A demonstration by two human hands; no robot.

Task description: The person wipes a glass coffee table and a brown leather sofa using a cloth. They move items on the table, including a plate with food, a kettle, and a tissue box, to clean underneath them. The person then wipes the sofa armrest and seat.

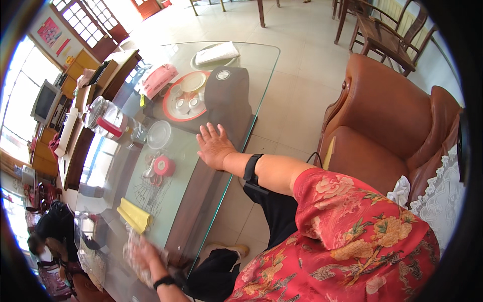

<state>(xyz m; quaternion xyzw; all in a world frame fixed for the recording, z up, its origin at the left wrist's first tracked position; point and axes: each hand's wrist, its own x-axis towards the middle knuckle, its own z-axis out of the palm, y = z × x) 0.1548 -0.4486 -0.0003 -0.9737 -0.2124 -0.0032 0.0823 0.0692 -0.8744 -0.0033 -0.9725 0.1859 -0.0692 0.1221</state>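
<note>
My left hand [145, 253], blurred, presses on a crumpled pale patterned cloth [132, 251] at the near left part of the glass tabletop [185, 151]. A folded yellow cloth [135, 215] lies just beyond it. Farther along the glass, my right hand [215, 147] is spread palm down and holds nothing. Whether it touches the glass is hard to tell. Its fingers point towards a dark grey block [228, 94] bearing a silver disc. A pink roll [164, 165] and scissors with pink handles [156, 180] lie between the two hands. Beyond them is a clear round plastic lid [159, 134].
A clear pitcher [107, 120] with a red handle stands across the table. Beyond the block, a red-rimmed tray [168, 109] carries white cups, beside a pink tissue pack [159, 80]. A brown leather armchair [377, 120] stands right. Another person [56, 230] is at lower left.
</note>
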